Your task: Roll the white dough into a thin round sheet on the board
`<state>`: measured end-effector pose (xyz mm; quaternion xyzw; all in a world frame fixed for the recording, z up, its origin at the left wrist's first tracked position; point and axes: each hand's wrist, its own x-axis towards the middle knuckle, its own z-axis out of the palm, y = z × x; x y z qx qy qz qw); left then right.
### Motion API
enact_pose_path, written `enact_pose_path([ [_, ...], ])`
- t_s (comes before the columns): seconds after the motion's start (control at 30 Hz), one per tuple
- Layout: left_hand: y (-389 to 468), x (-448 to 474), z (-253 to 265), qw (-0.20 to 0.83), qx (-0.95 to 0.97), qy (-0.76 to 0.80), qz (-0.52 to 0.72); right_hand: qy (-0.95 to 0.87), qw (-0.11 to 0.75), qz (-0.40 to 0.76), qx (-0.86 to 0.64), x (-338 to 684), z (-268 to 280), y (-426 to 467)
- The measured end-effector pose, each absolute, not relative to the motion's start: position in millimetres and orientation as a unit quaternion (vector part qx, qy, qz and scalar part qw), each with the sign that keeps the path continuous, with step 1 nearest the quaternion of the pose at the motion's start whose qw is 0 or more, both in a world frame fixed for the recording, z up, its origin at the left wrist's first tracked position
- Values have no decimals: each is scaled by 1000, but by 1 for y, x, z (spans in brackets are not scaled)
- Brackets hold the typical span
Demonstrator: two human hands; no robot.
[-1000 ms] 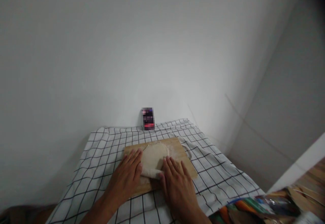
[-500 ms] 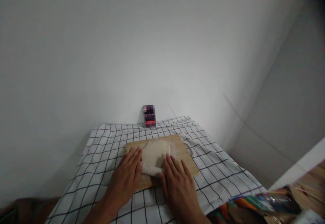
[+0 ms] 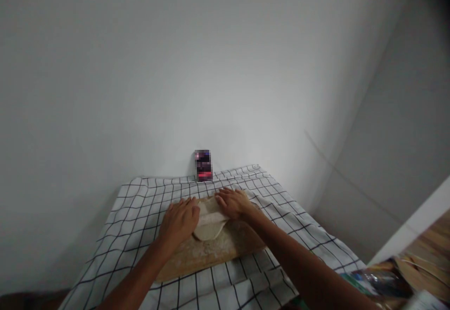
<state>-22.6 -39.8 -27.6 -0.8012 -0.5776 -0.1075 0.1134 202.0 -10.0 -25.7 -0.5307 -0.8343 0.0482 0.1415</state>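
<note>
A pale, floury rolling pin [image 3: 213,218] lies across a flattened sheet of dough [image 3: 207,233]. My left hand [image 3: 180,218] is closed over the pin's left end, its thumb toward the middle. Over the right end is my right hand [image 3: 234,203], its fingers reaching forward past the pin. Both palms press down, and they hide the pin's ends. Beneath the dough is a wooden board [image 3: 225,249], dusted with flour. Part of the dough shows on the near side of the pin and part beyond it.
A black-and-white checked cloth [image 3: 140,221] covers the table. At its back edge a small dark, pixelated upright object [image 3: 204,166] leans near the white wall [image 3: 211,66]. Colourful packages [image 3: 383,277] lie at the lower right, beside the table.
Both hands have moved the rolling pin forward, from the dough's near edge toward its far part. The near part of the board and dough is now uncovered. The view has shifted slightly.
</note>
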Motion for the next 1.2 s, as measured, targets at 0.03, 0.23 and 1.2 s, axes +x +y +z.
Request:
enact_pose_path([
  [0.03, -37, -22, -27, 116, -797, -585, -100, -837, 138, 53, -527, 202, -26, -3],
  [0.23, -37, -19, -26, 126, -776, -611, -94, -839, 133, 61, -524, 201, -29, 7],
  [1.2, -12, -20, -20, 121, -763, -627, -99, -846, 125, 65, -514, 189, -16, 34],
])
